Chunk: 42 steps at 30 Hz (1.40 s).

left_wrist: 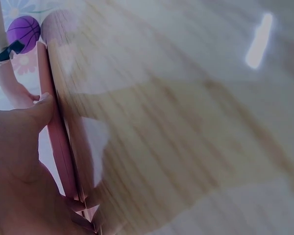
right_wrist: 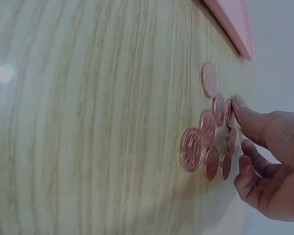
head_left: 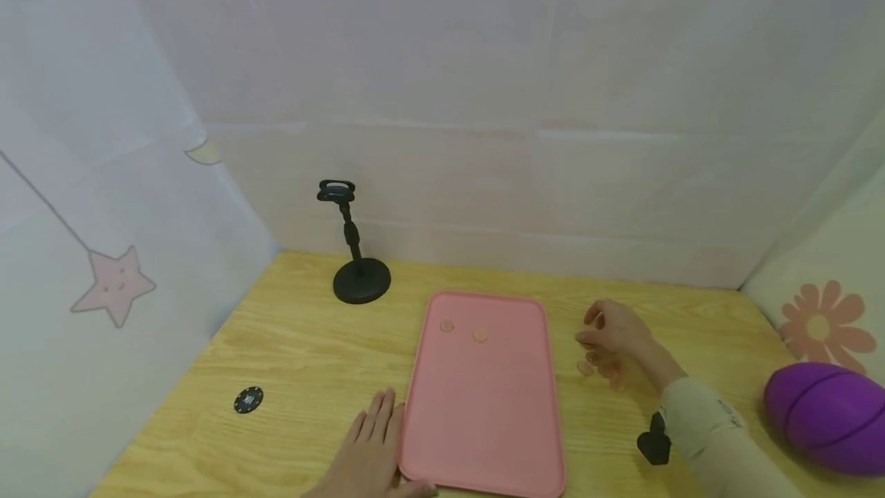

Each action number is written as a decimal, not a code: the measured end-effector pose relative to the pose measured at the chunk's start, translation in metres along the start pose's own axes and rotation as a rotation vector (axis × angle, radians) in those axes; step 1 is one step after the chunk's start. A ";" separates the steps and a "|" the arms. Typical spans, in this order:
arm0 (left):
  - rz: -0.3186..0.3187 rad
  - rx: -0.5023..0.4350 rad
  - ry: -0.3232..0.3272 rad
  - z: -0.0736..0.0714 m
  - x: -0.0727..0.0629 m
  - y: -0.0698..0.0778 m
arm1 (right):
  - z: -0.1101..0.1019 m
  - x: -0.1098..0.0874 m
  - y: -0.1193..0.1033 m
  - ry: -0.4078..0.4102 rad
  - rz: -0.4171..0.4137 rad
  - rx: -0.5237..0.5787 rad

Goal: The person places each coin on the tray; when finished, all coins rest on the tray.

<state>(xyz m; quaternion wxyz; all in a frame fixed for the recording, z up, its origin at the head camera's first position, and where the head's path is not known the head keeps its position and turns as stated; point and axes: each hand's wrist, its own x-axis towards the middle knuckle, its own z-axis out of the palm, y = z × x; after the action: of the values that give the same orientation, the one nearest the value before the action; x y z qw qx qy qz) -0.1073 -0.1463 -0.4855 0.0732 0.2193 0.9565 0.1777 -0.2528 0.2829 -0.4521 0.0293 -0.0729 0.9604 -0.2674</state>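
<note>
A pink tray (head_left: 484, 406) lies on the wooden table with two copper coins (head_left: 447, 326) near its far end. Along the tray's near left corner rests my left hand (head_left: 366, 444), fingers extended beside its edge and thumb at the near rim. In the left wrist view the hand (left_wrist: 19, 161) touches the tray's side (left_wrist: 59, 142). Right of the tray, my right hand (head_left: 618, 329) is over several copper coins (head_left: 608, 371). The right wrist view shows its thumb and bent fingers apart, close to the coins (right_wrist: 208, 128); no coin is visibly held between them.
A black stand (head_left: 362, 280) is at the back left. A black poker chip (head_left: 248, 400) lies left of the tray. A purple ball (head_left: 826, 417) sits at the right edge, with a dark object (head_left: 654, 443) near the right sleeve. Cloth walls (head_left: 449, 198) surround the table.
</note>
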 end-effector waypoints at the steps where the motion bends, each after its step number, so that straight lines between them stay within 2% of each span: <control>1: 0.001 0.003 0.003 0.000 0.000 0.000 | -0.002 -0.002 0.003 -0.004 0.017 0.006; 5: 0.010 0.019 0.024 0.000 -0.001 -0.001 | 0.001 -0.006 0.012 0.006 0.074 0.027; 10: 0.017 0.040 0.044 0.002 -0.004 -0.001 | 0.002 -0.009 0.015 -0.045 0.102 0.046; 18: -0.003 0.023 0.030 0.001 -0.002 0.003 | -0.002 -0.005 0.018 -0.014 0.027 -0.086; 21: -0.009 0.019 0.013 0.001 -0.003 0.005 | -0.003 -0.007 0.019 -0.062 0.054 -0.050; 24: 0.004 0.019 0.014 0.002 -0.005 0.006 | -0.008 -0.011 0.020 -0.097 0.032 -0.002; 28: 0.031 0.062 0.058 0.001 -0.008 0.007 | -0.014 -0.013 0.021 -0.098 -0.028 0.009; 32: 0.033 0.092 0.080 0.001 -0.010 0.008 | -0.014 -0.011 0.023 -0.110 -0.007 -0.010; 42: 0.050 0.074 0.044 -0.001 -0.004 0.014 | -0.018 -0.013 0.035 -0.153 -0.010 -0.133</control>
<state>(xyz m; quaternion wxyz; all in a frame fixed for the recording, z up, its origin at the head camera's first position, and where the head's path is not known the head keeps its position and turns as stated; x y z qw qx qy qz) -0.0981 -0.1364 -0.4791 0.0398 0.2416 0.9581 0.1486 -0.2457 0.3242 -0.4548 0.0961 -0.0995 0.9706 -0.1968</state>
